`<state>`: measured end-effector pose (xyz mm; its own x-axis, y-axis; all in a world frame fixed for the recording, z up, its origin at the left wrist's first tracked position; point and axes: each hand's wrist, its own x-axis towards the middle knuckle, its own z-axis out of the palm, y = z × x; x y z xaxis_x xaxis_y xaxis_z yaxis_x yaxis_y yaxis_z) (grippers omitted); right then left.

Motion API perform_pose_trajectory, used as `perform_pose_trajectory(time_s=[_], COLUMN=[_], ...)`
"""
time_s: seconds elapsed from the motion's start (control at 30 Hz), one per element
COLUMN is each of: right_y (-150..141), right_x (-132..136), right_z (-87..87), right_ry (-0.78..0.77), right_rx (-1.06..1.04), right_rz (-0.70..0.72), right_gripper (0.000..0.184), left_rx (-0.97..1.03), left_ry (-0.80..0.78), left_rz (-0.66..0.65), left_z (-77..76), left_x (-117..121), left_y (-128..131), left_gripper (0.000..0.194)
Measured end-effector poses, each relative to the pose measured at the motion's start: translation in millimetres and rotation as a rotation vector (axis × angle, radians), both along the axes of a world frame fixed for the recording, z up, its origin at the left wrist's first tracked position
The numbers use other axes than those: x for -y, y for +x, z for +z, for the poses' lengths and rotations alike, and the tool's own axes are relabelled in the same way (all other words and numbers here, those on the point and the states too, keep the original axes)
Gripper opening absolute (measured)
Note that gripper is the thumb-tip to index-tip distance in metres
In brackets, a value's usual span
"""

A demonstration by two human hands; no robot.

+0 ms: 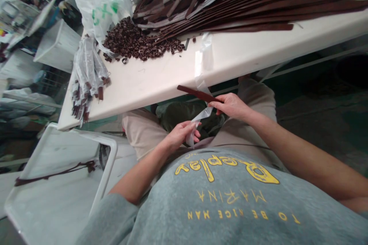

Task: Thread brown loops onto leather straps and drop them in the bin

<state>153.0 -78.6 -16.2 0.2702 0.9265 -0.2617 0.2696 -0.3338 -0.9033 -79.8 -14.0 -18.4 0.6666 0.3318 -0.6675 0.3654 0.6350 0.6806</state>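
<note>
Between my hands, in front of the table edge, is a strip of clear plastic film (pixel 202 115). My left hand (pixel 181 134) pinches its lower end near my lap. My right hand (pixel 231 106) grips a dark brown strap (pixel 192 92), whose free end points left toward the table. The film's upper end meets the strap at the right fingers; whether it wraps around the strap I cannot tell. Another piece of clear film (pixel 204 55) lies on the table and hangs over its edge behind the strap.
Long brown straps (pixel 230 4) are heaped at the back of the white table (pixel 138 84). Small brown loops (pixel 140 42) lie piled beside a white plastic bag (pixel 103 7). Film-wrapped strap bundles (pixel 87 72) overhang the left edge. A white bin (pixel 57 203) stands at lower left.
</note>
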Motion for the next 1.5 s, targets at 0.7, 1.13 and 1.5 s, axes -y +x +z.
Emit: perform_pose_trajectory(time_s=[0.7, 1.13, 1.5], right_y=[20, 20, 35], right_x=[-9, -20, 99], right_z=[-29.2, -50.5, 6.6], right_ry=[0.031, -0.026, -0.121], right_rx=[0.116, 0.211, 0.219], right_rz=[0.027, 0.085, 0.019], right_gripper=[0.034, 0.03, 0.03], left_rx=[-0.132, -0.163, -0.066], left_ry=[-0.094, 0.027, -0.292], left_rz=[-0.13, -0.502, 0.633], left_z=[-2.8, 6.7, -11.9], left_x=[-12, -26, -16], left_y=[1, -3, 31], left_gripper=[0.044, 0.024, 0.016])
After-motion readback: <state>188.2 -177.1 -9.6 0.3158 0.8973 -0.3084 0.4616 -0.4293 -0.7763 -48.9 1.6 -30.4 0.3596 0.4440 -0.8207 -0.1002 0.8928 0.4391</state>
